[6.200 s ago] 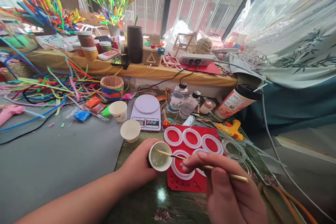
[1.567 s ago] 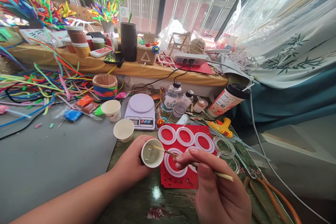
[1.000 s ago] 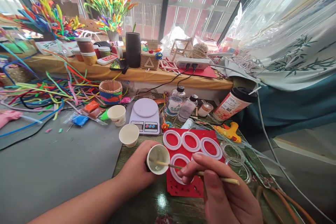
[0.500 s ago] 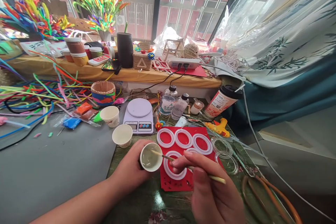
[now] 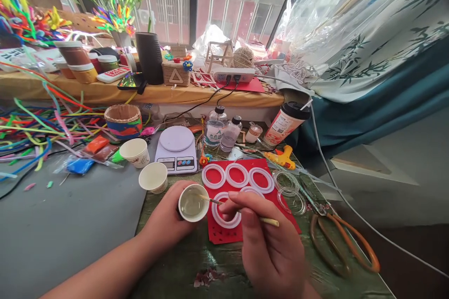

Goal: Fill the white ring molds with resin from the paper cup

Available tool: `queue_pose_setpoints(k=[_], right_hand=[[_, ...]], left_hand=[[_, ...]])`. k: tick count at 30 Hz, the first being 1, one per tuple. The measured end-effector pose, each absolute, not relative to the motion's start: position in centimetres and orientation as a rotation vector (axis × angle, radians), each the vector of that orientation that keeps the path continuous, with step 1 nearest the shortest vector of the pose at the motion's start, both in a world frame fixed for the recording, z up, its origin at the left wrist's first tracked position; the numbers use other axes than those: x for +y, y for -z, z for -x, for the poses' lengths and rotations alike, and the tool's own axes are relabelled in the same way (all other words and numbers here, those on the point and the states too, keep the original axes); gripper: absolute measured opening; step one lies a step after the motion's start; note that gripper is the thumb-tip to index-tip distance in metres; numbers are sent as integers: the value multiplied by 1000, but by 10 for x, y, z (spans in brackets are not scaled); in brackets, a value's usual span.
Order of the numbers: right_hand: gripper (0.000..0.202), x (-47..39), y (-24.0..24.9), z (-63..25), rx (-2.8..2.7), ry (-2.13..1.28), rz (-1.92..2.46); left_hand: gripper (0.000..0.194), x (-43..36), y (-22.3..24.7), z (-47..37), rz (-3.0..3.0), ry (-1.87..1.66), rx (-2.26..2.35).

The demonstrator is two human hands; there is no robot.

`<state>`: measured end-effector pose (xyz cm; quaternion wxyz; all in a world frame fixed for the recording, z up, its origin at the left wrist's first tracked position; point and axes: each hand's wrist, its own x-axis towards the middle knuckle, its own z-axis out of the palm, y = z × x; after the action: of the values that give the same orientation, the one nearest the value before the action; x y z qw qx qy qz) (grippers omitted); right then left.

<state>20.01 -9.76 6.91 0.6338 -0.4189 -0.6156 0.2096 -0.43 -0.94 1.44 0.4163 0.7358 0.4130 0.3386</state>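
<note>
My left hand (image 5: 171, 219) is wrapped round a paper cup (image 5: 192, 188) that holds a clear, pale liquid. In my right hand (image 5: 268, 243) a thin paintbrush (image 5: 271, 221) is pinched, its light tip reaching over the rim into the liquid. Beneath and beyond the right hand, several white ring-shaped molds (image 5: 226, 225) lie on a red sheet (image 5: 224, 237); the hand partly covers the nearer ones. Two more paper cups, a front one (image 5: 153, 187) and a rear one (image 5: 136, 159), stand just left of the held cup.
Behind the cups sits a white kitchen scale (image 5: 176, 139), with clear bottles (image 5: 230, 136) beside it. To the right are a tilted drink cup (image 5: 285, 126), a yellow glue gun (image 5: 282, 157), clear rings (image 5: 291, 201) and orange-handled scissors (image 5: 354, 238). Colored pipe cleaners (image 5: 38, 131) spread at left.
The whole view has shifted, so things appear further left and slightly higher. Both hands keep their holds, and the brush tip stays in the cup.
</note>
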Motion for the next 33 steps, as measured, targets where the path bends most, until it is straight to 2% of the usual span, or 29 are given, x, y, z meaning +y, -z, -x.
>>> queue_pose_setpoints(k=[8, 22, 28, 33], right_hand=[[33, -97, -71, -201, -1506, -444, 941], [26, -93, -72, -195, -1276, -589, 952], [34, -95, -70, -199, -1371, -484, 945], [32, -95, -74, -201, -1367, -550, 879]], left_hand=[[35, -7, -14, 5, -1876, -834, 1045], [36, -8, -19, 2, -1868, -816, 1056], [41, -8, -16, 6, -1864, -801, 1075], [38, -8, -18, 4, -1886, -786, 1068]])
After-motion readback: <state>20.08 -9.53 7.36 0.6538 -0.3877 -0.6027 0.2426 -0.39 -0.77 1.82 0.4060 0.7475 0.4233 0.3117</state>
